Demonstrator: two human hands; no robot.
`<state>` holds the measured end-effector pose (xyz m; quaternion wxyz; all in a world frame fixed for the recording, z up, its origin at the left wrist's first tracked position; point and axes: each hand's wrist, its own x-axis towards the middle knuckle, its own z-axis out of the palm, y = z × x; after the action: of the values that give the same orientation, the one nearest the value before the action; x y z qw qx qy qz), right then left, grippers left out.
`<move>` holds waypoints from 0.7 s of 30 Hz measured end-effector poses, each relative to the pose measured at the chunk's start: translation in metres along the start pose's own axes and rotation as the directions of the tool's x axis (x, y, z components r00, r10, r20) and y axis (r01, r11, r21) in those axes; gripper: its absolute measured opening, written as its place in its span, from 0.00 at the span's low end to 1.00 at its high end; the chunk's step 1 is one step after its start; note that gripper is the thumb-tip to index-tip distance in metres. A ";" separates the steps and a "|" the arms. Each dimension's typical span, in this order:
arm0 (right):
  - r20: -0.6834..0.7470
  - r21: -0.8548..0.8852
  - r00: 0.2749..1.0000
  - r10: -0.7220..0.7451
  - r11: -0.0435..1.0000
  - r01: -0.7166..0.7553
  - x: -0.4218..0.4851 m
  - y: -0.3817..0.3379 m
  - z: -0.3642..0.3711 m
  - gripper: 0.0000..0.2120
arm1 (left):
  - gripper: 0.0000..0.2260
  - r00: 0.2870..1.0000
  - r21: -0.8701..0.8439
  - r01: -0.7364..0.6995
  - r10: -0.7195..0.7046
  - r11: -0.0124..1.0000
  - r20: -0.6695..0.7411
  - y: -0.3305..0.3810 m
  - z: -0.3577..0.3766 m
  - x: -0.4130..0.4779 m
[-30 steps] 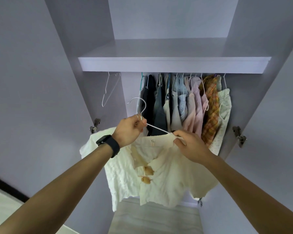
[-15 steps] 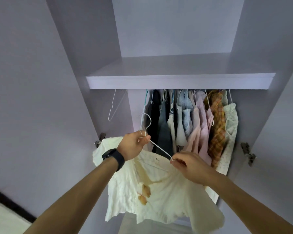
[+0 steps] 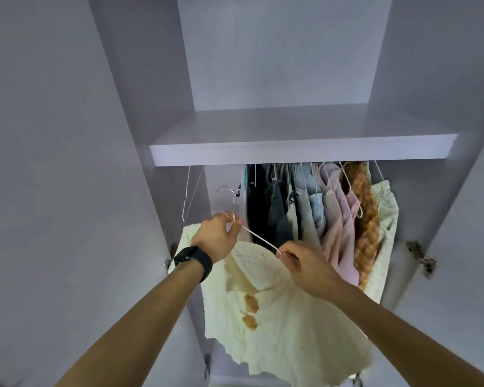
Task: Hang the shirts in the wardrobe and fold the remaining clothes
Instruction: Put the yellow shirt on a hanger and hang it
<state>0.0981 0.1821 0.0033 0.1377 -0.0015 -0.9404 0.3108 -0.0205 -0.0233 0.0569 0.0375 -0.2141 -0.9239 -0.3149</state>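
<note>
Under the pale grey wardrobe shelf (image 3: 302, 156), the left hand (image 3: 217, 237) pinches a white wire hanger (image 3: 259, 238) by its neck, the right hand (image 3: 305, 263) pinches its arm, the crumpled cream shirt (image 3: 277, 317) droops from it, and next, I think, its hook must go up beside the row of hung clothes (image 3: 333, 213).

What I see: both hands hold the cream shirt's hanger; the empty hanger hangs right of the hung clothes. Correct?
No: head view shows the empty hanger left of the hung clothes. The left hand and right hand hold the cream shirt's hanger.
</note>
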 end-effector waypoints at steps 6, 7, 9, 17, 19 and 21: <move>-0.070 0.041 0.977 0.201 0.979 -0.199 0.015 -0.031 0.034 0.05 | 0.18 0.998 0.226 -0.058 0.052 0.972 0.031 -0.051 -0.022 0.025; -0.070 0.065 0.968 0.240 0.970 -0.236 0.018 -0.035 0.038 0.05 | 0.19 0.998 0.330 -0.065 0.059 0.942 0.027 -0.059 -0.026 0.029; -0.045 0.105 0.948 0.315 0.945 -0.309 0.026 -0.047 0.049 0.05 | 0.22 0.995 0.459 -0.100 0.100 0.883 0.023 -0.072 -0.037 0.039; 0.080 0.272 0.851 0.519 0.810 -0.520 0.086 -0.075 0.103 0.05 | 0.37 0.889 0.615 -0.277 0.440 0.738 -0.128 -0.093 -0.067 0.103; 0.108 0.281 0.822 0.560 0.776 -0.565 0.106 -0.074 0.117 0.08 | 0.38 0.868 0.641 -0.269 0.469 0.719 -0.162 -0.097 -0.062 0.123; 0.123 0.282 0.799 0.588 0.752 -0.597 0.128 -0.071 0.128 0.12 | 0.38 0.858 0.650 -0.256 0.477 0.715 -0.188 -0.099 -0.057 0.139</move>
<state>-0.0528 0.0614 -0.0201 0.0183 -0.2737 -0.8332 0.4801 -0.1918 -0.0763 0.0750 0.3264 -0.3141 -0.8913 -0.0213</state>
